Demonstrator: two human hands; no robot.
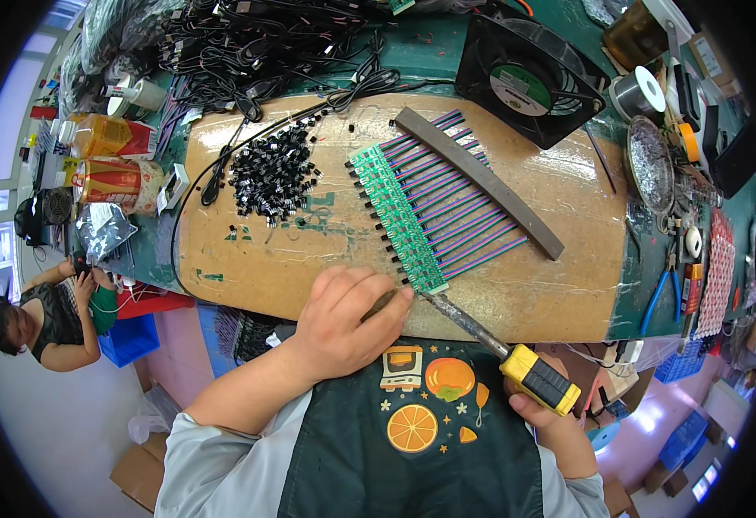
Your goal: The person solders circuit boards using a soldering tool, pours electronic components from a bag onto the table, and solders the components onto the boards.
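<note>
A panel of green circuit boards (400,223) lies slantwise on the brown work board, small black parts along its left edge. Rows of multicoloured wires (460,203) run from its right side beneath a dark flat bar (490,186). My left hand (348,319) rests at the panel's near end, fingers curled and pressed together; whatever they pinch is hidden. Mostly behind the yellow handle, my right hand (535,414) grips a soldering iron (540,378). The iron's tip points up and left, at the panel's near corner, close to my left fingertips.
Loose black components (274,173) are heaped left of the panel. Black cables (248,52) pile up at the back. A black fan (529,78) and a solder spool (639,93) stand back right. Blue pliers (661,293) lie at right. Another person (50,319) is at far left.
</note>
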